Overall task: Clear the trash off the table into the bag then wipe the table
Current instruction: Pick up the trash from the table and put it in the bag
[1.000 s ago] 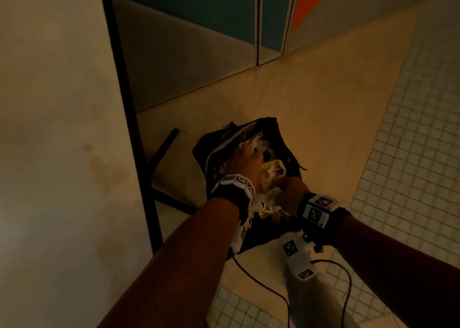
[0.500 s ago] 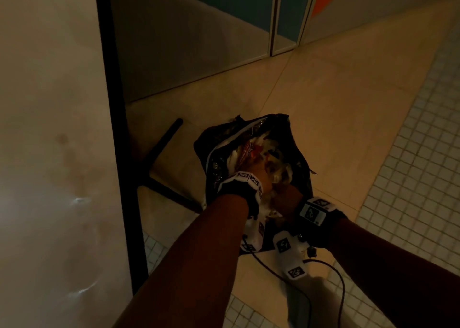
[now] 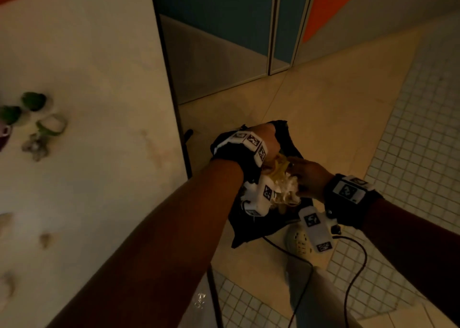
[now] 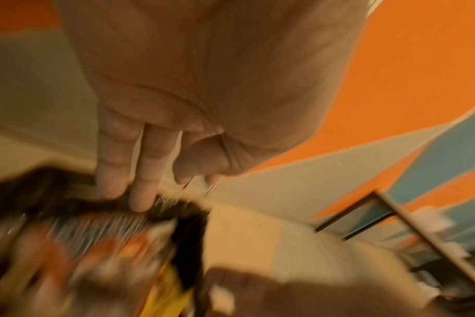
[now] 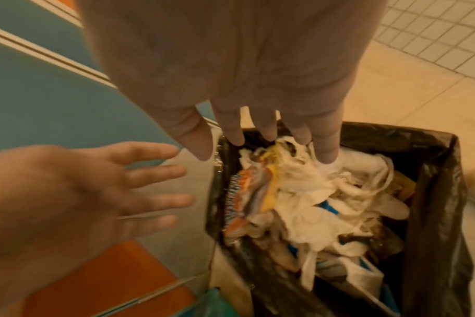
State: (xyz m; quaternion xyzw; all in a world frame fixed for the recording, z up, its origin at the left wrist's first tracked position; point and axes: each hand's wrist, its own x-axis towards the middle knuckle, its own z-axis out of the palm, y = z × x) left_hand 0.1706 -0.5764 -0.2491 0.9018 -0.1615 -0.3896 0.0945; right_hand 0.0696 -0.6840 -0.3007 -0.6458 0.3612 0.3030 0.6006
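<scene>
I am looking down at both hands working over a black bag (image 5: 434,193) standing on the floor beside the table (image 3: 87,178). My right hand (image 5: 231,64) is reaching down with fingers extended, its fingertips (image 5: 326,154) pressing on crumpled white paper trash (image 5: 312,193) directly beneath them, probably to pack it lower. It is gripping nothing. My left hand (image 5: 68,193) is hovering beside the bag's rim, fingers spread and empty, perhaps to steady the opening. Up on the table, well away from both hands, green and pale scraps (image 3: 37,118) are lying uncollected, so I judge clearing is unfinished and wiping is not yet begun.
</scene>
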